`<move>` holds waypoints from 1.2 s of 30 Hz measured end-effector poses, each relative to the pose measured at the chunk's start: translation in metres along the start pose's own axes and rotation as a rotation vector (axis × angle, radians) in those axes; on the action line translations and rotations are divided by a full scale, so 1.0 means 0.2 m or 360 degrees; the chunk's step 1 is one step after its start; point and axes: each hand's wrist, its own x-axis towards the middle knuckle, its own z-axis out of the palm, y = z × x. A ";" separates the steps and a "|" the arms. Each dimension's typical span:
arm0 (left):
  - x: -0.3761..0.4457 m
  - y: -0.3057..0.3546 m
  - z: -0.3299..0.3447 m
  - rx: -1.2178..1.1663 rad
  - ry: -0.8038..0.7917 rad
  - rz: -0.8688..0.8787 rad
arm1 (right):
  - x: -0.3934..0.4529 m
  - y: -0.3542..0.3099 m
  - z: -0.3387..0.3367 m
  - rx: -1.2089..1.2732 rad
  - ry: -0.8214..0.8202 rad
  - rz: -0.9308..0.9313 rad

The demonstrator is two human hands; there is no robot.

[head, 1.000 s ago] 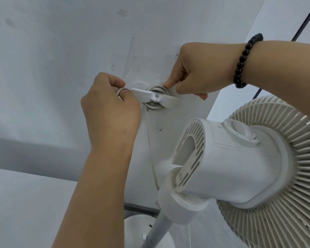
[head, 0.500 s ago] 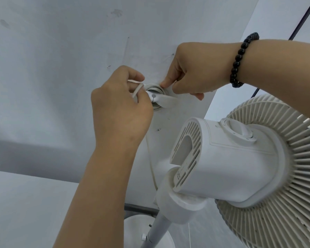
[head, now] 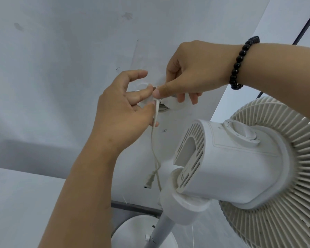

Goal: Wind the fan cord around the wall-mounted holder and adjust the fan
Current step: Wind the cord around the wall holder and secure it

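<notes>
Cord [head: 155, 113] is now pinched at the wall-mounted holder [head: 170, 104] between the fingertips of both hands. The left hand [head: 125, 111], clamped on the loop beside the holder a second ago, is now seen with fingers spread, only thumb and one fingertip nipping the cord. The right hand [head: 191, 70] is curled, its thumb pressed against the same spot. Below the pinch, slack is let hang down the wall [head: 61, 68], and the plug [head: 149, 181] is now seen dangling just beside the fan neck [head: 183, 204]. Winding is judged nearly finished, with the tail left to be tucked. The fan head [head: 231, 163] is not yet touched.
</notes>
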 end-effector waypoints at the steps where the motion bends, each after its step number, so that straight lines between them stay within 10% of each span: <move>1: 0.00 0.00 0.00 0.0017 -0.0012 0.0001 | 0.00 0.00 0.00 0.0005 0.0008 0.0005; 19: 0.02 -0.06 0.04 0.0069 0.0057 0.0097 | 0.06 0.10 0.02 -0.0270 0.0416 -0.0304; 36: 0.02 -0.06 0.06 -0.0053 0.0015 0.0098 | 0.02 0.05 0.02 -0.0647 0.0093 0.0078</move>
